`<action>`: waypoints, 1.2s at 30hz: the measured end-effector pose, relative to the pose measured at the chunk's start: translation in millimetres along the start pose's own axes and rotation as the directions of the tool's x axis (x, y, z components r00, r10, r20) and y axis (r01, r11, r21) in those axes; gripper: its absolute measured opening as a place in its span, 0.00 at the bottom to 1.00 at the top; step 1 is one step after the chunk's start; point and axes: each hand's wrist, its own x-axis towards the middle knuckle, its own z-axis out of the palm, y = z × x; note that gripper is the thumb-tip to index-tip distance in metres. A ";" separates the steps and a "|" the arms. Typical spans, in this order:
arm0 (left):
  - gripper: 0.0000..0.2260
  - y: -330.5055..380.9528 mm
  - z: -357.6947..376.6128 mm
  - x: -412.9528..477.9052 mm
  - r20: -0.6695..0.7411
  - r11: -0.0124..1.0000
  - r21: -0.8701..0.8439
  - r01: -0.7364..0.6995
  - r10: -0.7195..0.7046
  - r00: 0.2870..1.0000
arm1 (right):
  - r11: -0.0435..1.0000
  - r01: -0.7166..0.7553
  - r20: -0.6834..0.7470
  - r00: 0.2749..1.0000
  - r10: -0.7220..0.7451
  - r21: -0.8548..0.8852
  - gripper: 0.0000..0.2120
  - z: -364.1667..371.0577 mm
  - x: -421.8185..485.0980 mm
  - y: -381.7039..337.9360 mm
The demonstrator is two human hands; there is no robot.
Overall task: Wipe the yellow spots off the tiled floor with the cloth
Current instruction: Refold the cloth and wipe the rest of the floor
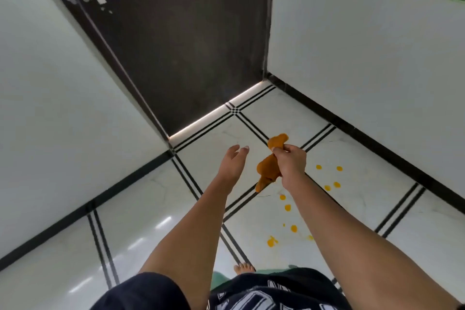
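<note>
Shirt (264, 294): sat at bottom edge.
Right hand (292, 163): was outstretched, fingers gripping cloth (269, 171).
Left hand (232, 161): was outstretched, fingers relaxed.

- Dark navy T-shirt (276, 292) with large white block lettering.
- Short dark sleeve (141, 292) on the left arm.
- 2 forearms, left hand (232, 163) and right hand (292, 163) all bare.
- 1 bare foot (244, 268).

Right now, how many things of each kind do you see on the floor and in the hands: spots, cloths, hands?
Yellow spots: 10, one of them tiny and one half hidden
Cloth: 1, held by the right hand
Hands: 2, the left hand is empty
Total: 13
</note>
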 end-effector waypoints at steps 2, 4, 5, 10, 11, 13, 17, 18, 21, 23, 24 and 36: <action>0.24 12.7 -8.6 28.9 0.056 1.000 0.017 -0.008 0.007 0.998 | 0.998 -0.030 -0.048 0.998 0.033 0.061 0.07 15.9 17.1 -12.2; 0.24 27.3 -15.6 60.3 0.119 0.999 0.044 -0.024 0.019 0.993 | 0.990 -0.060 -0.099 0.992 0.073 0.127 0.09 31.2 34.3 -23.8; 0.25 35.2 -18.9 79.0 0.157 0.997 0.069 -0.034 0.022 0.987 | 0.985 -0.067 -0.122 0.989 0.087 0.158 0.09 39.8 43.9 -29.3; 0.24 74.0 -23.9 160.1 0.362 0.976 0.181 -0.121 0.048 0.931 | 0.947 -0.093 -0.282 0.942 0.184 0.308 0.07 69.3 84.6 -50.6; 0.24 83.9 -23.6 174.9 0.407 0.966 0.218 -0.137 0.038 0.912 | 0.931 -0.107 -0.317 0.922 0.224 0.348 0.06 74.0 90.9 -56.4; 0.23 102.5 -17.1 202.9 0.484 0.945 0.276 -0.178 0.023 0.875 | 0.890 -0.112 -0.375 0.878 0.296 0.441 0.02 81.3 101.5 -67.0; 0.23 130.2 13.5 243.2 0.617 0.898 0.348 -0.269 -0.004 0.787 | 0.823 -0.067 -0.472 0.791 0.389 0.565 0.04 83.2 128.2 -81.6; 0.22 135.6 25.0 252.8 0.651 0.885 0.365 -0.290 -0.020 0.759 | 0.802 -0.049 -0.495 0.763 0.414 0.595 0.04 81.4 137.1 -83.4; 0.22 146.8 62.5 279.8 0.721 0.853 0.392 -0.344 -0.053 0.691 | 0.766 -0.021 -0.537 0.701 0.470 0.643 0.06 71.5 167.7 -82.5; 0.22 152.5 99.6 304.2 0.753 0.829 0.422 -0.367 -0.095 0.651 | 0.748 -0.024 -0.551 0.661 0.509 0.663 0.05 60.5 200.8 -72.3; 0.22 154.1 115.8 316.4 0.760 0.815 0.441 -0.377 -0.115 0.640 | 0.737 -0.023 -0.555 0.642 0.529 0.675 0.03 55.9 216.6 -66.1; 0.21 58.4 386.9 518.5 0.827 0.681 0.529 -0.507 -0.279 0.488 | 0.640 -0.004 -0.568 0.458 0.684 0.768 0.07 -25.3 486.4 119.1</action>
